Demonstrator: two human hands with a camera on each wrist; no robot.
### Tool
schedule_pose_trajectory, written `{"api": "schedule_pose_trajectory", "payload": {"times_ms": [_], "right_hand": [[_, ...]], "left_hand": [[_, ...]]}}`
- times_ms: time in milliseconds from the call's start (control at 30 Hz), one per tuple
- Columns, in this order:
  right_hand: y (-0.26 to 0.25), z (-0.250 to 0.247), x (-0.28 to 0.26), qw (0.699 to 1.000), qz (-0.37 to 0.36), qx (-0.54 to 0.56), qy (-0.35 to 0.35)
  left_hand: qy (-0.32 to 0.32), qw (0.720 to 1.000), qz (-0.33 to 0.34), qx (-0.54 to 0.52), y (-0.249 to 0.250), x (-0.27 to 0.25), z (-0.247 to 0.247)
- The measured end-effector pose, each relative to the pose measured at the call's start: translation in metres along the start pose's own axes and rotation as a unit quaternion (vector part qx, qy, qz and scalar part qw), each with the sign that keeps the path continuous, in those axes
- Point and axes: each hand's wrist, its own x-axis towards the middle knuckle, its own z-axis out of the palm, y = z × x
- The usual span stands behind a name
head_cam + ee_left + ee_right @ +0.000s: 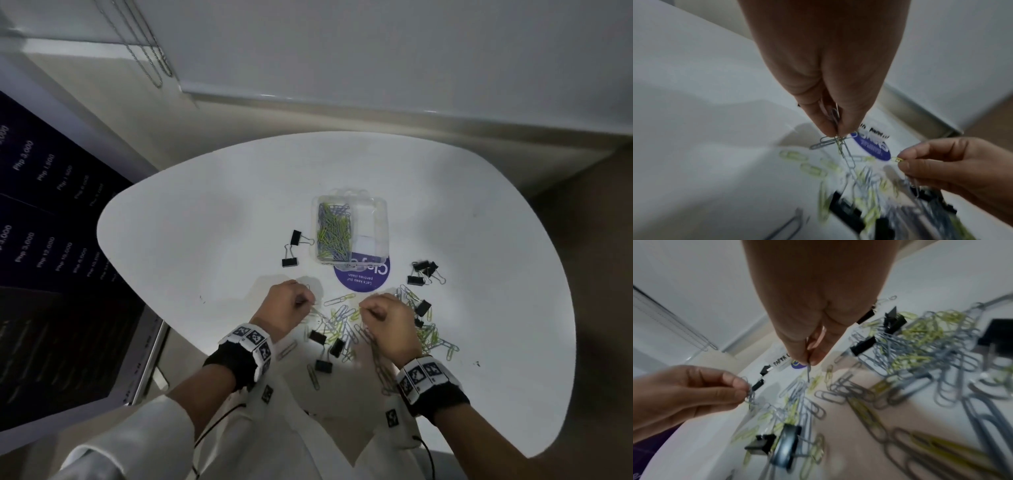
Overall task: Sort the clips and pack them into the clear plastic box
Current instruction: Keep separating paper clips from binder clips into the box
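paper clips point(346, 325) are scattered at about 6 o'clock on the white table point(171, 240), grey and yellow-green, with black binder clips point(423, 272) mixed in. left hand point(286, 306) pinches a tangled bunch of grey clips point(830, 142), right hand point(387, 318) pinches a yellow one point(897, 160). clear plastic box point(351, 233) sits at 12 o'clock from the pile, clips filling its left compartment, overlapping a purple round sticker point(363, 279).
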Motion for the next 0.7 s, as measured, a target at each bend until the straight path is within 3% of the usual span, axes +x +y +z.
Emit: {"api": "schedule_pose_trajectory", "payload": {"times_ms": [233,433,600,700], "right_hand": [[-0.049,-0.002,0.049,0.994,-0.049,0.043,0.084],[-0.073,0.005,0.099,0.992,-0.02,0.063,0.103],[-0.06,0.003,0.092,0.998,-0.034,0.035,0.046],[-0.042,-0.006,0.067,0.998,-0.065,0.003,-0.004]], "left_hand": [[0.095,0.993,0.027,-0.063,0.054,0.054,-0.028],[0.145,0.987,0.027,-0.068,0.061,0.082,-0.027],[0.131,0.989,0.044,-0.055,0.038,0.059,-0.021],[0.053,0.997,0.044,0.027,0.018,0.032,-0.017]]}}
